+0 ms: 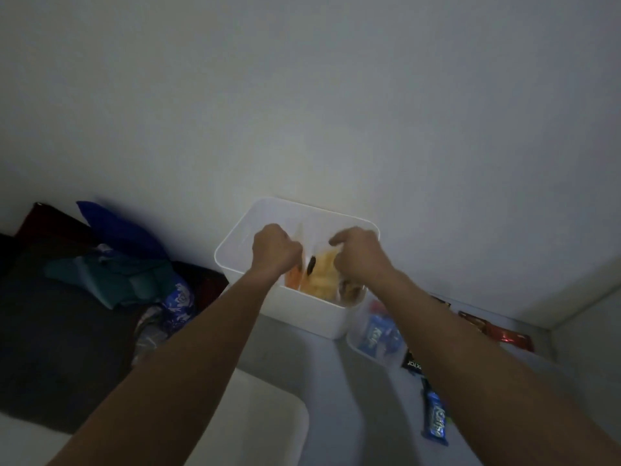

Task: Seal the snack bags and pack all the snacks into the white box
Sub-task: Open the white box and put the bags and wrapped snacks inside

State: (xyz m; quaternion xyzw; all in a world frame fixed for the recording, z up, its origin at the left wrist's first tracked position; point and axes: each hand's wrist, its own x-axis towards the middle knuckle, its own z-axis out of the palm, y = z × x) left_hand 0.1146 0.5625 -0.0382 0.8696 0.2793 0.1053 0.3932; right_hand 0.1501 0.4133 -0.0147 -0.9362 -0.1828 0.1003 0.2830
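Head view: packing looks partly done; the white box (235, 250) against the wall already holds clear snack bags (319, 274) of yellow and orange pieces, directly under both hands; right of the grip, a clear tub (376, 344) of blue packets, a blue bar (435, 418) and red packets (504, 334) wait outside. Both arms reach forward; left hand (274, 247) curls round a bag top; right hand (356, 255) seems to pinch it, though blur leaves that uncertain.

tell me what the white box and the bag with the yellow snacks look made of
White box: probably matte plastic, judging by its smooth walls and rounded rim. Bag: seemingly thin clear plastic film, since the yellow snacks show through it. Dim, blurred light leaves both uncertain.
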